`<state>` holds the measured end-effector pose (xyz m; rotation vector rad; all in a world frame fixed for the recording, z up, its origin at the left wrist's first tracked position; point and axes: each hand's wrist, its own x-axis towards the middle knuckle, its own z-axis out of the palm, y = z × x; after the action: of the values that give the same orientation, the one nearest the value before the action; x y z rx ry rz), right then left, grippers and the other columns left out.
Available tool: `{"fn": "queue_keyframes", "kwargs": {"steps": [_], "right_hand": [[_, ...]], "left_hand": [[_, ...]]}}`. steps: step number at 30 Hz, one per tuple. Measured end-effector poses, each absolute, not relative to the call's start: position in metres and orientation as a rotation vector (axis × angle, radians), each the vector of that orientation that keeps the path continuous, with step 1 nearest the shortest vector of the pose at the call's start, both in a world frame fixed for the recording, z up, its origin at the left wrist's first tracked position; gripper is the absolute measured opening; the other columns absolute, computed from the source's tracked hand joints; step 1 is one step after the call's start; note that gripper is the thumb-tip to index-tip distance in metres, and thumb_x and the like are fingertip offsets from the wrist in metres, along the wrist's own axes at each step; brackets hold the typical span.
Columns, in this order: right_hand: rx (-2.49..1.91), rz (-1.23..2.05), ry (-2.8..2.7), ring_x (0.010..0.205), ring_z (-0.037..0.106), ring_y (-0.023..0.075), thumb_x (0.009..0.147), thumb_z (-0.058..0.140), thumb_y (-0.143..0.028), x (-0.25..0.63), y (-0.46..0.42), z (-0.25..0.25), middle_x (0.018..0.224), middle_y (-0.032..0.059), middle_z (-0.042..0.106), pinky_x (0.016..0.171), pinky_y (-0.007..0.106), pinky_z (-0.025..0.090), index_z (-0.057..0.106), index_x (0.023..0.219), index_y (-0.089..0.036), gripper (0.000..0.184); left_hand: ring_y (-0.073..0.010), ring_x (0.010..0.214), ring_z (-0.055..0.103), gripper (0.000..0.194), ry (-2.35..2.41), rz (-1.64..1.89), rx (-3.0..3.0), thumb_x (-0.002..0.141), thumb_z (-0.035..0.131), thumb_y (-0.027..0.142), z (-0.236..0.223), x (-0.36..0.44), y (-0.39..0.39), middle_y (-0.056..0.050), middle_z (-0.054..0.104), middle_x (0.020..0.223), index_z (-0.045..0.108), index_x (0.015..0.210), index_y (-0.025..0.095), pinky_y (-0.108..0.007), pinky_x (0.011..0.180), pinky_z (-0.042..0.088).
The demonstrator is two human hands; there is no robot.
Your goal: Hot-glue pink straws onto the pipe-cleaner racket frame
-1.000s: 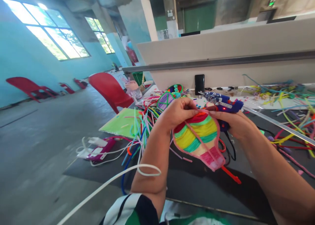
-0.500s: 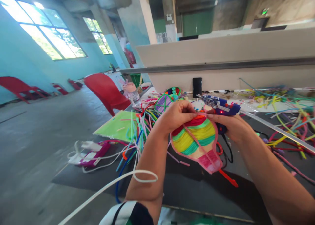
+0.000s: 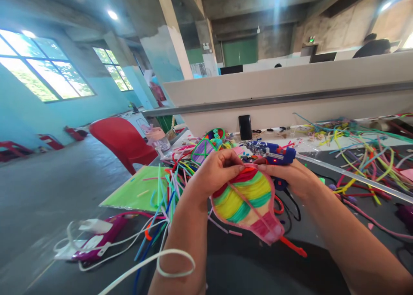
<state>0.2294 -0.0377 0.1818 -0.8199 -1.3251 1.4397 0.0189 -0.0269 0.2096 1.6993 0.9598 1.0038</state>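
A striped, hot-air-balloon-shaped craft piece [image 3: 247, 202], with a pink fuzzy rim and bands of red, green, yellow and pink, hangs tilted above the dark table. My left hand [image 3: 222, 170] is closed, pinching its top edge between thumb and fingers. The thumb and forefinger of my right hand [image 3: 290, 174] grip the same edge a little to the right. A blue glue gun [image 3: 275, 154] with a small red light sits against my right hand, its handle partly behind the fingers; I cannot tell how firmly it is held. A red-orange strip [image 3: 293, 246] shows below the craft piece.
Pipe cleaners [image 3: 174, 192] are heaped left, more [image 3: 364, 157] right. A green sheet [image 3: 129, 189], a purple power strip [image 3: 103, 241] and a looping white cable [image 3: 142, 269] are on the left. A phone [image 3: 245, 127] leans on the partition; a red chair [image 3: 118, 140] stands beside the table.
The view has tilted up and turned slightly right, so the scene sits lower and further left. A person's back now shows beyond the partition. Both hands keep their hold on the craft piece.
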Motion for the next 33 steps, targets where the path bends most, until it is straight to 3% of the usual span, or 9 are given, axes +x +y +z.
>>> {"fn": "queue_keyframes", "kwargs": {"steps": [6, 17, 33], "right_hand": [[-0.807, 1.307, -1.405, 0.080, 0.067, 0.0228, 0.071, 0.078, -0.037, 0.231, -0.034, 0.174, 0.082, 0.0016, 0.074, 0.073, 0.034, 0.053, 0.076, 0.084, -0.026, 0.017], [-0.814, 1.290, -1.422, 0.080, 0.067, 0.0241, 0.073, 0.074, -0.035, 0.230, -0.040, 0.180, 0.082, 0.0014, 0.073, 0.075, 0.035, 0.053, 0.076, 0.083, -0.027, 0.013], [-0.734, 1.439, -1.334, 0.090, 0.070, 0.0261, 0.076, 0.075, -0.041, 0.229, -0.051, 0.190, 0.094, 0.0026, 0.076, 0.083, 0.039, 0.055, 0.076, 0.092, -0.025, 0.022]], "left_hand": [[-0.0127, 0.070, 0.064, 0.023, 0.953, 1.013, 1.730, 0.076, 0.076, 0.032, 0.211, 0.022, -0.031, -0.003, 0.069, 0.078, 0.065, 0.082, 0.014, -0.023, 0.064, 0.050], [-0.0129, 0.072, 0.065, 0.027, 0.916, 1.012, 1.695, 0.074, 0.079, 0.036, 0.213, 0.023, -0.032, -0.004, 0.070, 0.080, 0.065, 0.082, 0.014, -0.023, 0.065, 0.051], [-0.0119, 0.072, 0.064, 0.025, 0.915, 1.060, 1.684, 0.073, 0.079, 0.033, 0.215, 0.025, -0.036, -0.004, 0.070, 0.083, 0.064, 0.078, 0.013, -0.022, 0.066, 0.050]]}}
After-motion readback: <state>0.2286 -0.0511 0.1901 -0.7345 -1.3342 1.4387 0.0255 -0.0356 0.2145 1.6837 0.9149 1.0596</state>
